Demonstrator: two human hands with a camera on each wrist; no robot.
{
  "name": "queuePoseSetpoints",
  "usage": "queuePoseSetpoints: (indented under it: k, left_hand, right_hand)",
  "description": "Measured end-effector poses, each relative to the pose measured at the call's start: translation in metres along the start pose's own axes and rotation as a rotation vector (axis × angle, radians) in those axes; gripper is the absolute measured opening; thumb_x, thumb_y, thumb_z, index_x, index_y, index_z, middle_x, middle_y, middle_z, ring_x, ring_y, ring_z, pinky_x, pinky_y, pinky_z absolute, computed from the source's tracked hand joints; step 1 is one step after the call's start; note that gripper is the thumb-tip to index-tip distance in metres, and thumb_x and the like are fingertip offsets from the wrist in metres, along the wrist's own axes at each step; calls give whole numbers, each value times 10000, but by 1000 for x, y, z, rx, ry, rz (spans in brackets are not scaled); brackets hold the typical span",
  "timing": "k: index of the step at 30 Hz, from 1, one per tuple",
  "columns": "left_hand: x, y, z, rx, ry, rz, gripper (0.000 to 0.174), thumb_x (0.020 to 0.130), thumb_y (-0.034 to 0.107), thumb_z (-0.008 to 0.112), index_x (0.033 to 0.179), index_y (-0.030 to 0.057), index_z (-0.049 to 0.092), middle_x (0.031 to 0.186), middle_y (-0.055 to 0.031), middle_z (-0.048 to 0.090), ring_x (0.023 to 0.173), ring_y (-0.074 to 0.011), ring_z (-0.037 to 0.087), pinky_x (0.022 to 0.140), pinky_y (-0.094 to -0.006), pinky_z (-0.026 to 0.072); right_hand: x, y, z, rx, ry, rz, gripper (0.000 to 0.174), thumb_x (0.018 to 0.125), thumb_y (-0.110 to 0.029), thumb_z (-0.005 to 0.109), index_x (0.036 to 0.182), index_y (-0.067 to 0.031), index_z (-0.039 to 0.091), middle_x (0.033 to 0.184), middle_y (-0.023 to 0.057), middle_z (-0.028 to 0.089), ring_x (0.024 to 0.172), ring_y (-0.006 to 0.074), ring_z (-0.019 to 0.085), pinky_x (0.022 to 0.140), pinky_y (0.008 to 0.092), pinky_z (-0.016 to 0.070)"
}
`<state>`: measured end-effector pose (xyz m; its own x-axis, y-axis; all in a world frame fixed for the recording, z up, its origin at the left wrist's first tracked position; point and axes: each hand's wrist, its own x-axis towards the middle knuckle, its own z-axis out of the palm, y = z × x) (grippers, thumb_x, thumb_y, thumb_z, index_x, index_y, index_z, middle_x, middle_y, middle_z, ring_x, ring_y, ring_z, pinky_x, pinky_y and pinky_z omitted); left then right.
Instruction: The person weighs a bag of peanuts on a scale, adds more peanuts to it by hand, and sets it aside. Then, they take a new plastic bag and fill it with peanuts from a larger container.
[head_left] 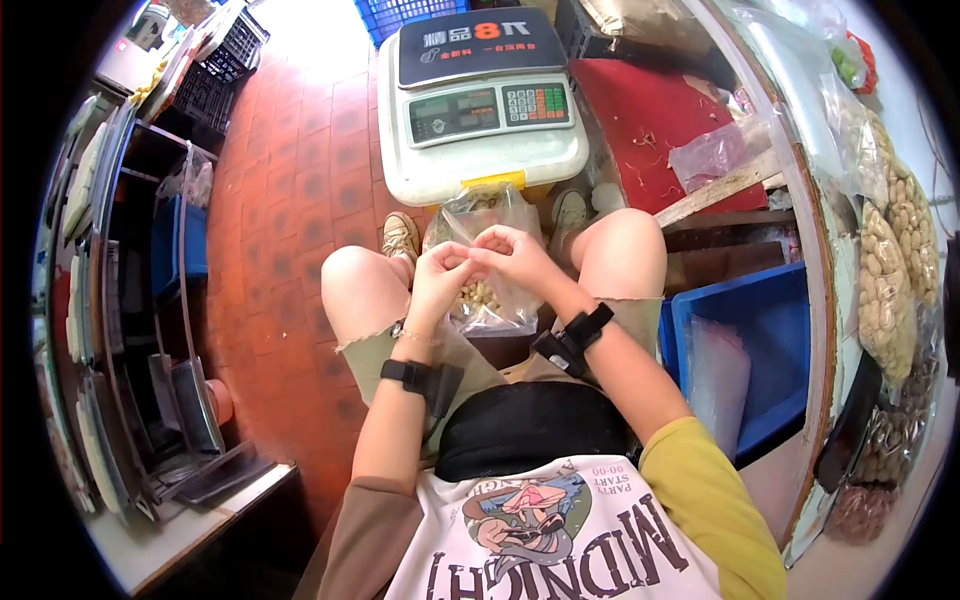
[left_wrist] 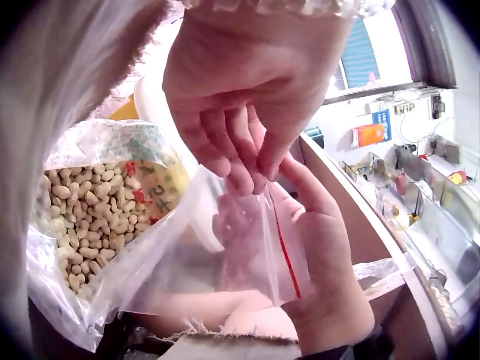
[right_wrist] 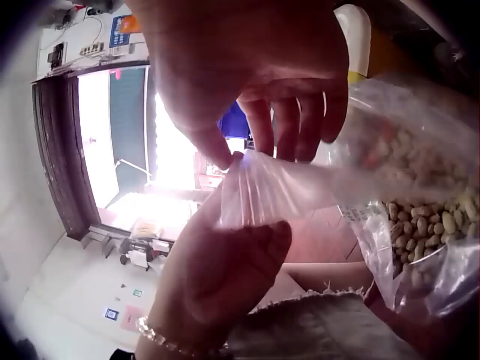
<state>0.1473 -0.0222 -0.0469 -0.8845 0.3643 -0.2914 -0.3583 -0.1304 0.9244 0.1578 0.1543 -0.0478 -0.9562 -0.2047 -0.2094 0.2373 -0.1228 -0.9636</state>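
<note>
Both hands meet over a big plastic bag of peanuts (left_wrist: 94, 217) between the person's knees. A small clear zip bag (left_wrist: 176, 274) with a red line along its mouth hangs between them. The left hand (head_left: 438, 285) pinches the mouth edge of this bag between thumb and fingertips. At the same edge, the right hand (head_left: 525, 263) pinches the film too, its thumb and fingers close to the left fingertips. In the right wrist view the film of the zip bag (right_wrist: 262, 191) is gathered in folds. No peanuts show inside the zip bag.
A weighing scale (head_left: 485, 120) stands just ahead of the feet. At the right, a blue bin (head_left: 765, 350) holds a stack of clear plastic bags (head_left: 718, 375). Bagged peanuts (head_left: 885, 290) lie on the right counter. Shelving (head_left: 110, 300) lines the left, beside the red tile floor (head_left: 285, 250).
</note>
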Motion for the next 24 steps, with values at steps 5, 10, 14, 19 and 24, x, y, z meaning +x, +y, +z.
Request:
queuePoseSetpoints:
  k: [5, 10, 14, 19, 24]
  left_hand:
    - [4, -1, 5, 91, 41, 20, 119, 929, 87, 680, 992, -10, 654, 817, -26, 696, 643, -37, 574, 571, -182, 437]
    - [9, -5, 4, 22, 14, 62, 86, 958, 100, 652, 986, 22, 628, 814, 11, 668, 691, -29, 564, 615, -176, 445]
    - [9, -4, 3, 27, -9, 97, 92, 977, 124, 637, 984, 44, 590, 840, 8, 660, 720, -30, 564, 625, -173, 434]
    - [7, -9, 5, 304, 34, 98, 150, 965, 167, 628, 901, 34, 606, 717, -13, 658, 635, -36, 547, 571, -217, 422]
    - [1, -6, 11, 535, 86, 115, 225, 944, 193, 611, 832, -2, 604, 659, -52, 631, 594, -87, 542, 568, -273, 442]
  right_hand:
    - [-7, -12, -5, 28, -196, 89, 370, 934, -163, 699, 1258, 8, 648, 1014, 7, 691, 879, 65, 618, 794, 228, 496]
    - [-2, -12, -13, 22, -209, 47, 309, 959, -199, 653, 1177, 17, 685, 983, 1, 705, 847, 65, 594, 753, 223, 463]
    - [-2, -9, -14, -12, -173, 41, 235, 952, -168, 639, 1090, 12, 701, 935, 14, 706, 842, 68, 604, 760, 230, 470]
    - [-6, -10, -10, -264, 3, -30, 181, 934, -138, 625, 972, 24, 694, 875, 49, 719, 799, 91, 637, 734, 264, 504]
    - [-3, -4, -8, -375, 72, -90, 163, 850, -158, 663, 891, -9, 714, 788, 100, 732, 711, 164, 697, 672, 306, 535]
